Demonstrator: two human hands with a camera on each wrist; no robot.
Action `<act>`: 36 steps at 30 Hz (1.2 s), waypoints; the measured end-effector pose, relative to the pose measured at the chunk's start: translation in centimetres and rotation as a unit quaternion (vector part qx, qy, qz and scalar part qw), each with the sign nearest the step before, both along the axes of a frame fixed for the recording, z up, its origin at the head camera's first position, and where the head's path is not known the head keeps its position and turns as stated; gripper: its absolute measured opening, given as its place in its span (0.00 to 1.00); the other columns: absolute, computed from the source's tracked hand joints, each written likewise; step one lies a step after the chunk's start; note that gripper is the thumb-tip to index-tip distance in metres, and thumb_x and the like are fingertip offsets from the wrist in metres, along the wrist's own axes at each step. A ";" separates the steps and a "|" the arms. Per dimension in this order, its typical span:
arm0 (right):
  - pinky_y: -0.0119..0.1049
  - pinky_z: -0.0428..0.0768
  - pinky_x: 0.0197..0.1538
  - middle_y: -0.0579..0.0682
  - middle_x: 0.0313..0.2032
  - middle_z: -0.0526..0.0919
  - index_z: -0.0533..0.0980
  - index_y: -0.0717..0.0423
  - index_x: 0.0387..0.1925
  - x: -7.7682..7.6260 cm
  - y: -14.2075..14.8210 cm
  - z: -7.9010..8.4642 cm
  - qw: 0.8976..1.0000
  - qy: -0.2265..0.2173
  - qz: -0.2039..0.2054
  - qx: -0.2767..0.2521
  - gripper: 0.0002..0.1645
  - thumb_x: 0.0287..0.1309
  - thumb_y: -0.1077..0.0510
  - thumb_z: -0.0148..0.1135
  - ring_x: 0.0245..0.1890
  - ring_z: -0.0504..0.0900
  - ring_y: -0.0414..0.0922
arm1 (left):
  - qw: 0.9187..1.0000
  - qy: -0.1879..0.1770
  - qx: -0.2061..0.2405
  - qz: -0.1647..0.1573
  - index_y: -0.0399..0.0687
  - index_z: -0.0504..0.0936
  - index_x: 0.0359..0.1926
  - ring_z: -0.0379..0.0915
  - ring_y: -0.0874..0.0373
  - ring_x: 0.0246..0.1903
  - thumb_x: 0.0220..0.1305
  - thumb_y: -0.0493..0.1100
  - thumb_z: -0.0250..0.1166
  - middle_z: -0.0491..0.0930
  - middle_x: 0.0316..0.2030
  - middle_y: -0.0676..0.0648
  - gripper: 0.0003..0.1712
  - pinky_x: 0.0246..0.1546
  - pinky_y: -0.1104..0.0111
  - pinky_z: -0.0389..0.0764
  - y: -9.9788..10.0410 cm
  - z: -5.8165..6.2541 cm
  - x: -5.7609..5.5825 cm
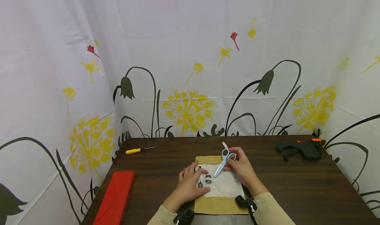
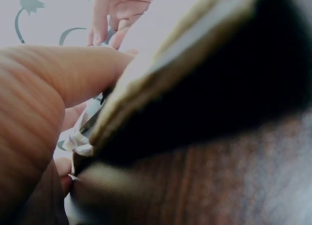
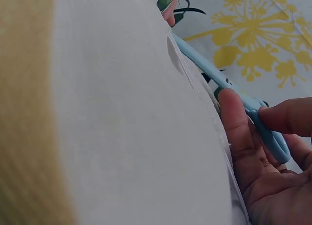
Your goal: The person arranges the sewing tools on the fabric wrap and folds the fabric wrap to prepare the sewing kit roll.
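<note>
Slantwise over the upper right of an open tan-and-white fabric case [image 1: 219,189] is a pair of light blue scissors [image 1: 221,168], blades pointing down-left. My right hand [image 1: 241,167] pinches its handle between thumb and fingers, as the right wrist view also shows. A small white piece [image 1: 225,145] shows at the handle end. At the case's left side, my left hand [image 1: 188,183] grips the edge, its thumb [image 2: 92,71] along the fabric. Between thumb and index finger, small metal items [image 1: 208,178] sit under a band on the white lining. Part of the left edge is hidden.
A red case [image 1: 115,197] lies at the table's left edge. Behind it is a yellow-handled screwdriver [image 1: 134,150]. A black clamp with orange parts [image 1: 302,149] lies at the back right. A patterned curtain [image 1: 190,53] hangs behind the dark wooden table [image 1: 160,175].
</note>
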State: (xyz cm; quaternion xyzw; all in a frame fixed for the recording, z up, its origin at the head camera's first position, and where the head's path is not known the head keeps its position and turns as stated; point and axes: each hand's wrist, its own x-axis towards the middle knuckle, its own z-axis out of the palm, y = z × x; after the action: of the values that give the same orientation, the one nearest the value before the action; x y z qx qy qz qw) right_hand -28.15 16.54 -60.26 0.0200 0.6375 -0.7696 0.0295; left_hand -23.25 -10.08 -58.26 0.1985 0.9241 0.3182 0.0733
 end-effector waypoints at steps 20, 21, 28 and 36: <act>0.37 0.91 0.38 0.55 0.44 0.72 0.72 0.63 0.69 -0.2 0.7 0.2 0.994 0.015 0.086 0.060 0.29 0.70 0.71 0.67 0.37 0.86 0.47 | 1.000 0.000 0.008 0.000 0.60 0.80 0.64 0.50 0.28 0.82 0.61 0.59 0.79 0.50 0.87 0.34 0.32 0.75 0.29 0.47 0.0 -0.2 0.0; 0.36 0.90 0.37 0.55 0.44 0.73 0.73 0.62 0.69 -0.1 0.7 0.2 0.994 0.014 0.088 0.068 0.29 0.70 0.70 0.68 0.36 0.86 0.47 | 1.000 0.000 0.008 0.000 0.60 0.80 0.64 0.50 0.28 0.82 0.61 0.59 0.79 0.50 0.87 0.34 0.32 0.75 0.29 0.47 0.0 -0.1 0.0; 0.35 0.88 0.37 0.54 0.44 0.76 0.77 0.56 0.68 0.1 0.5 0.1 0.984 0.020 0.116 0.133 0.26 0.72 0.63 0.70 0.34 0.86 0.45 | 1.000 0.006 0.007 -0.004 0.59 0.80 0.64 0.51 0.27 0.81 0.62 0.59 0.79 0.50 0.86 0.33 0.33 0.74 0.28 0.48 0.0 0.0 0.0; 0.34 0.86 0.35 0.54 0.42 0.81 0.78 0.55 0.64 0.3 0.3 0.3 0.974 0.033 0.140 0.177 0.23 0.72 0.60 0.71 0.31 0.83 0.44 | 1.000 0.004 0.000 -0.002 0.61 0.80 0.64 0.50 0.29 0.82 0.61 0.61 0.79 0.50 0.86 0.34 0.33 0.74 0.29 0.48 0.0 -0.5 -0.2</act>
State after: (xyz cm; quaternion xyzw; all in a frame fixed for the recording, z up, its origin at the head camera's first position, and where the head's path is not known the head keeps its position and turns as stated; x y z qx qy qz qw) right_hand -27.85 16.87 -59.99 -0.0899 0.7606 -0.6331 0.1119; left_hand -23.43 -10.08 -58.72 0.2013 0.9240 0.3175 0.0698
